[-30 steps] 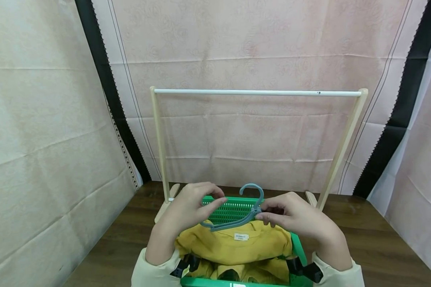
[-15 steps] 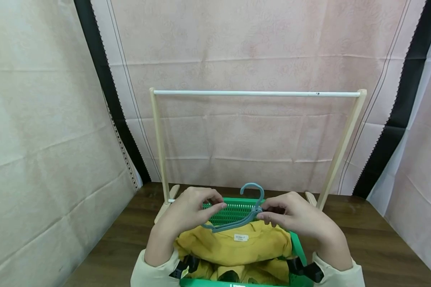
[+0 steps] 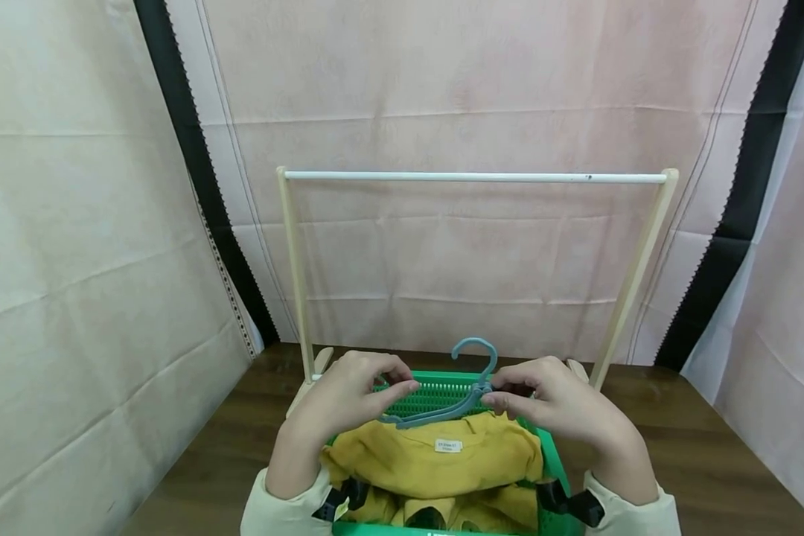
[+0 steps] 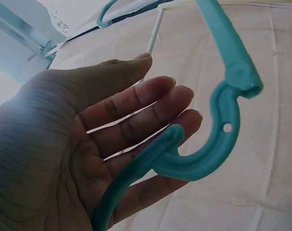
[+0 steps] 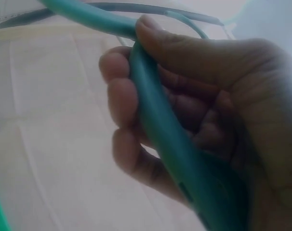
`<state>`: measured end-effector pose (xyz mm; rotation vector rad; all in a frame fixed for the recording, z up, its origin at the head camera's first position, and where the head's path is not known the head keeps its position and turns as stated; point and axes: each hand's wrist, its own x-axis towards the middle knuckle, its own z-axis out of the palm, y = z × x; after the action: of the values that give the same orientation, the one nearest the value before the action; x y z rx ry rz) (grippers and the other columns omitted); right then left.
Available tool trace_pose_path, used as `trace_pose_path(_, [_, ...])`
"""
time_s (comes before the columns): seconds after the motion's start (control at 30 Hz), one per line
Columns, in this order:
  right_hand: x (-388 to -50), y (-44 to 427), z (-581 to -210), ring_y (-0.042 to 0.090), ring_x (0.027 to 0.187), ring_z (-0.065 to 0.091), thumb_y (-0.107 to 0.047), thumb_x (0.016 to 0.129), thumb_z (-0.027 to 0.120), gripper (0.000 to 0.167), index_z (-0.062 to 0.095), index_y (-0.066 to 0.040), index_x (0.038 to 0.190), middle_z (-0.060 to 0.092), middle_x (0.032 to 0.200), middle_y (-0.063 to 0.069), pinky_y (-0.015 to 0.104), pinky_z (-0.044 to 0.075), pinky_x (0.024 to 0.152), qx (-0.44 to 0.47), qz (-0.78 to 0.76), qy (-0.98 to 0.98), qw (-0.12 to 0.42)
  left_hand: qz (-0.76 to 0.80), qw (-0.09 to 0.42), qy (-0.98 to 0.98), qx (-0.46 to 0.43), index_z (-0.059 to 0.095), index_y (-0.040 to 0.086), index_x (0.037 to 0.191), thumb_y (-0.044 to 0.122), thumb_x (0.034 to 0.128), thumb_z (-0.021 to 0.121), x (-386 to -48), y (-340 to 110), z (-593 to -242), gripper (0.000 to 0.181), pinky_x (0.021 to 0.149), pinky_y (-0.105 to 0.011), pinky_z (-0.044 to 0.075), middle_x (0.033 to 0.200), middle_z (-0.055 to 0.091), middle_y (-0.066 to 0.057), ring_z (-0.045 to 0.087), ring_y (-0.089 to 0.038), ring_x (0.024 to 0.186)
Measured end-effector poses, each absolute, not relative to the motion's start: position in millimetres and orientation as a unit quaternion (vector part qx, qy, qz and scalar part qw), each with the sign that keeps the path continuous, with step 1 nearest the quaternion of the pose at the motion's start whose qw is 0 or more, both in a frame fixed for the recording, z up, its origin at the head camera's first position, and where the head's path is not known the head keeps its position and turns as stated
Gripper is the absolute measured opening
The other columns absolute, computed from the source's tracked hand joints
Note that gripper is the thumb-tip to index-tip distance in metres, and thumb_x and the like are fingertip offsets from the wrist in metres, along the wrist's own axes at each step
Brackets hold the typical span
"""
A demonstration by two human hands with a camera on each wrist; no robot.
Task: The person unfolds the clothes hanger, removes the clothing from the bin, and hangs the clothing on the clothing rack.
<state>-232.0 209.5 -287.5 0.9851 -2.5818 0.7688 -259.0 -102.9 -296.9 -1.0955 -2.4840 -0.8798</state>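
Note:
A blue-green hanger (image 3: 442, 414) is held above a yellow garment (image 3: 435, 458) that lies in a green basket (image 3: 553, 458). My right hand (image 3: 552, 398) grips the hanger beside its hook; in the right wrist view the fingers of the right hand (image 5: 204, 91) curl round one arm of the hanger (image 5: 158, 115). Near the hanger's other end is my left hand (image 3: 358, 391). The left wrist view shows the left hand (image 4: 102, 130) with relaxed, spread fingers behind the hanger's notched end (image 4: 225, 139); whether they touch it, I cannot tell.
Behind the basket stands a rack with a white bar (image 3: 476, 177) and pale side posts (image 3: 633, 283), its feet on the dark wooden table (image 3: 201, 454). Light cloth walls (image 3: 442, 89) with black strips surround the table.
The hanger's hook has shifted slightly right, and its left end has risen a little. My hands have stayed nearly where they were.

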Motion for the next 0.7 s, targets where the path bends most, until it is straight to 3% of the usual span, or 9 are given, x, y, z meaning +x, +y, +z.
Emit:
trace_pose_path(0.27, [-236.9, 215.3, -287.2, 0.004, 0.062, 0.062, -0.031, 0.099, 0.067, 0.008, 0.072, -0.030, 0.093, 0.067, 0.075, -0.018, 0.028, 0.053, 0.056, 0.379, 0.321, -0.859, 0.124, -0.300, 0.141, -0.864, -0.379, 0.073, 0.027, 0.100, 0.033, 0.0974, 0.069, -259.6, -105.1, -296.9, 0.007, 0.071, -0.026, 0.054, 0.087, 0.068, 0.021, 0.063, 0.002, 0.080])
trace_pose_path(0.47, [-237.0, 216.7, -288.5, 0.006, 0.064, 0.062, -0.026, 0.099, 0.066, 0.007, 0.072, -0.028, 0.095, 0.068, 0.077, -0.016, 0.029, 0.054, 0.057, 0.388, 0.337, -0.850, 0.116, -0.295, 0.132, -0.868, -0.377, 0.073, 0.027, 0.099, 0.034, 0.0979, 0.068, -260.2, -105.8, -297.6, 0.009, 0.069, -0.025, 0.053, 0.085, 0.067, 0.023, 0.063, 0.003, 0.078])
trace_pose_path(0.7, [-237.6, 218.3, -289.1, 0.008, 0.062, 0.059, -0.015, 0.099, 0.067, 0.015, 0.069, -0.028, 0.092, 0.064, 0.075, -0.014, 0.027, 0.052, 0.055, 0.414, 0.353, -0.827, 0.145, -0.305, 0.121, -0.865, -0.380, 0.073, 0.027, 0.099, 0.036, 0.0985, 0.067, -261.6, -105.6, -299.6, 0.011, 0.070, -0.026, 0.053, 0.085, 0.068, 0.021, 0.063, 0.001, 0.077])
